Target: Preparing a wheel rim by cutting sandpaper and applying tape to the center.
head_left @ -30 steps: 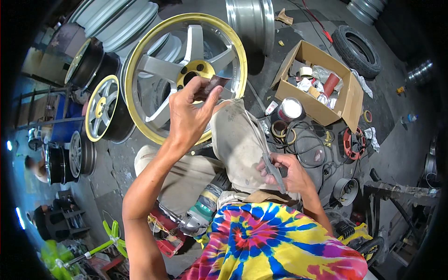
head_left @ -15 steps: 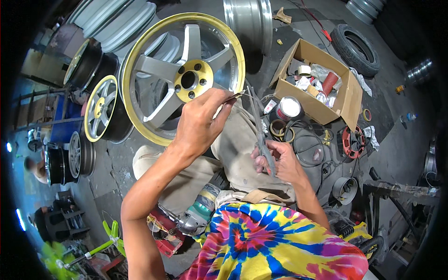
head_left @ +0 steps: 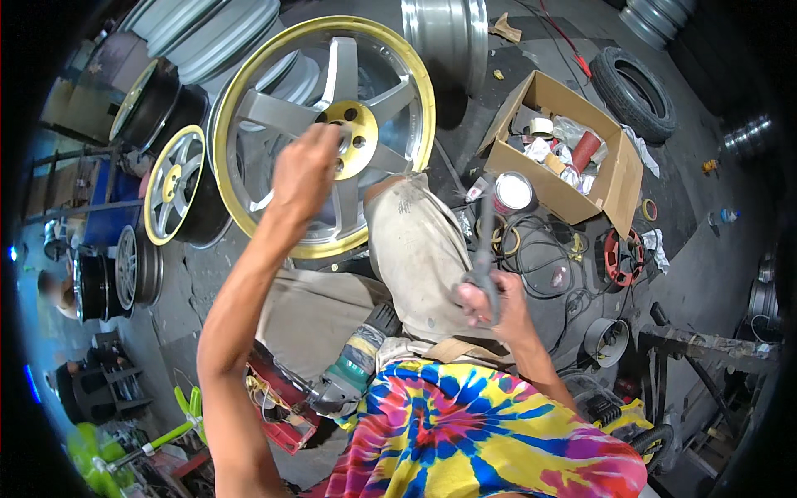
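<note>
My left hand is raised before the wheel's yellow hub, its fingers pressed together and smeared by motion. Whatever may be pinched in it is too blurred to make out. Behind it a large wheel rim with silver spokes and a yellow lip leans upright. My right hand is closed around the handles of grey scissors over my right thigh, their blurred blades pointing up and away from me. An angle grinder with a green body lies beside my lap.
An open cardboard box of rolls and scraps stands at the far right, with a tyre behind it. A can, tape rolls and tangled cable lie nearer. More rims stand at the left; a metal stand is at right.
My left hand has moved left and up, away from the scissors, to in front of the hub. The scissors have swung slightly upright in my right hand and moved a little to the right.
</note>
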`<state>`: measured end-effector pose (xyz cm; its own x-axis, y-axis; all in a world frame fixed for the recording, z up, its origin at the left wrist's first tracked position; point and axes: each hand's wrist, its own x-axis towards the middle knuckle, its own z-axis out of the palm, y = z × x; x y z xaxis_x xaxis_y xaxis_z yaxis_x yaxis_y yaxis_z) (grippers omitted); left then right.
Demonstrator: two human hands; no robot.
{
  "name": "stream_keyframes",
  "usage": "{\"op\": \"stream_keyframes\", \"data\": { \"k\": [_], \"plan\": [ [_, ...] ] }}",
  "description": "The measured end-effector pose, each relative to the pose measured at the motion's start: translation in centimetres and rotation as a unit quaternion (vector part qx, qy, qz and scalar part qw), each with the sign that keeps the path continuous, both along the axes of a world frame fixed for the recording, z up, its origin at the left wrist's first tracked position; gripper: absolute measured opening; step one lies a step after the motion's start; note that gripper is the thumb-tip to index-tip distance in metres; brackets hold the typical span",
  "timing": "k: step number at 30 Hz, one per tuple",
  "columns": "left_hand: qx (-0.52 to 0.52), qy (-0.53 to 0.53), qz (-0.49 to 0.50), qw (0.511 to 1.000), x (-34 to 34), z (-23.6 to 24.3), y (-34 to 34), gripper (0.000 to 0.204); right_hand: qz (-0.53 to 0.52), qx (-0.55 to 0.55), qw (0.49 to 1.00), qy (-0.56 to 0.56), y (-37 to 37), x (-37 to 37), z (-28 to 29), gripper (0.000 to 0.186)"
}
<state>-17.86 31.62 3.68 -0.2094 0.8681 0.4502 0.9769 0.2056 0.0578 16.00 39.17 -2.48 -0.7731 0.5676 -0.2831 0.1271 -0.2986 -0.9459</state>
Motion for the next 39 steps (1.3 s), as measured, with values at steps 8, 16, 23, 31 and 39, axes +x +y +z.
{"op": "stream_keyframes", "data": {
  "k": [8,16,23,31,39],
  "plan": [
    [-0.029,-0.37,0.021,0.929,3.3,2.6,0.4,0.017,-0.036,0.045,0.998,-0.032,1.4,1.2,-1.5,0.027],
    [-0.096,-0.604,-0.06,0.789,3.4,2.7,-0.6,0.027,-0.193,0.195,0.956,-0.108,7.0,6.6,-11.9,0.042],
    [-0.099,-0.703,-0.074,0.7,4.2,1.7,-1.3,0.019,-0.136,0.271,0.844,-0.442,8.0,15.7,-21.1,0.058],
    [-0.124,-0.728,-0.118,0.663,5.4,3.1,-0.9,0.019,-0.075,0.395,0.819,-0.409,11.2,21.1,-33.7,0.026],
    [-0.084,-0.546,-0.138,0.822,6.5,1.5,-2.6,0.017,-0.132,0.393,0.854,-0.315,11.1,9.3,-20.3,0.019]
  ]
}}
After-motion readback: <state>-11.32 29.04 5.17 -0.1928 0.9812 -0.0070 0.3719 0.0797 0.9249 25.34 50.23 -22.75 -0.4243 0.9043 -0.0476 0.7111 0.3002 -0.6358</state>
